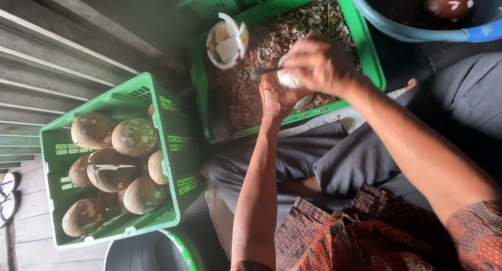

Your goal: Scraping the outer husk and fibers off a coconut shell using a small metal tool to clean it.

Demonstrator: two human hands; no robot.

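Over the green tray of shavings, left hand is gripping a white coconut piece; right hand, fingers closed, is working a blade.

Open gap between coconut crate and shavings crate; blue basin blocks upper right.
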